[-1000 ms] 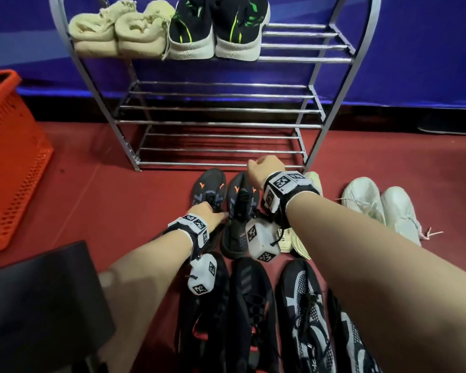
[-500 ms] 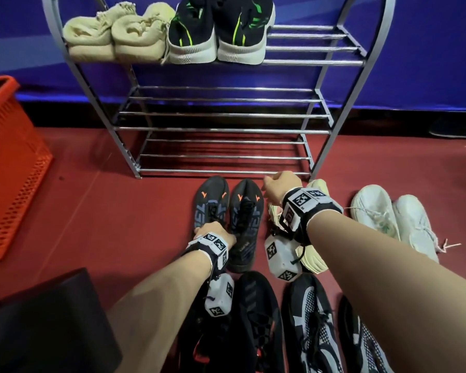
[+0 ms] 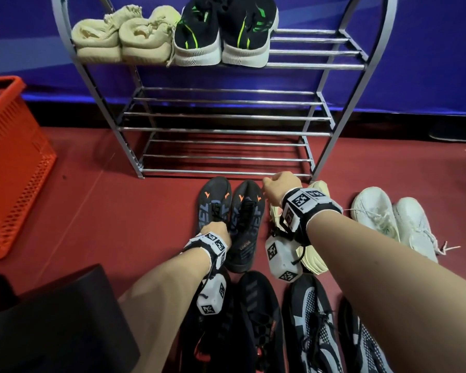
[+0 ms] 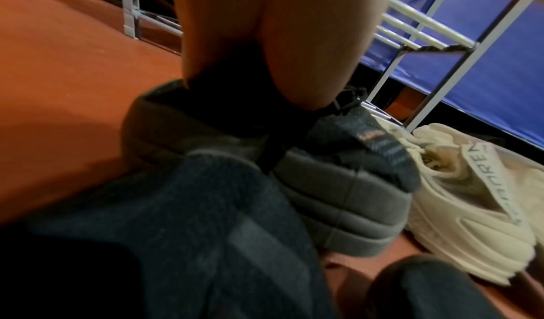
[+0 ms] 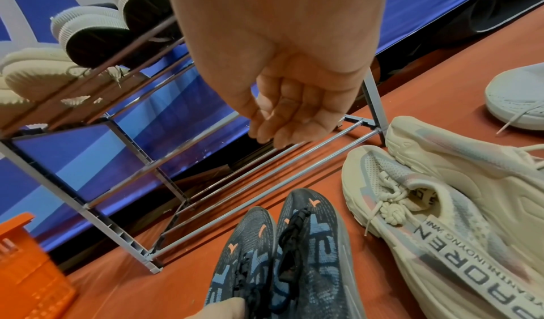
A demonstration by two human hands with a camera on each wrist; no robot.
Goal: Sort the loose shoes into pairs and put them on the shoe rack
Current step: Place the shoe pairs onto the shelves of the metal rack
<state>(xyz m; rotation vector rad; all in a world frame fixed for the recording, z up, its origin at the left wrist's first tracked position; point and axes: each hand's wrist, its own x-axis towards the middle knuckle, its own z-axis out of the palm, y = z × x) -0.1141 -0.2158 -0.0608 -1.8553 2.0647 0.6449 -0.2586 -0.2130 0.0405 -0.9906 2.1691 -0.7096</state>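
A dark grey pair with orange marks lies on the red floor before the shoe rack [image 3: 226, 131]. My left hand [image 3: 215, 231] grips the collar of its left shoe [image 3: 213, 200], fingers down in the opening [image 4: 279, 44]. The right shoe [image 3: 246, 211] lies against it, untouched. My right hand [image 3: 279, 184] hovers just right of that shoe's toe, above a cream pair [image 3: 311, 261]; its fingers [image 5: 282, 105] hang loosely curled and hold nothing. On the top shelf sit a beige pair [image 3: 124, 41] and a black-and-green pair [image 3: 223, 36]. The two lower shelves are bare.
A white pair [image 3: 388, 219] lies right of the cream pair. Nearer me lie black shoes [image 3: 256, 319] and black-and-white mesh shoes [image 3: 312, 324]. An orange basket [image 3: 11, 162] stands at left, a black object [image 3: 51, 319] at lower left. A blue wall backs the rack.
My right hand has come off the right dark shoe's toe and drifted right. My left hand has slid back along the left dark shoe toward its heel.
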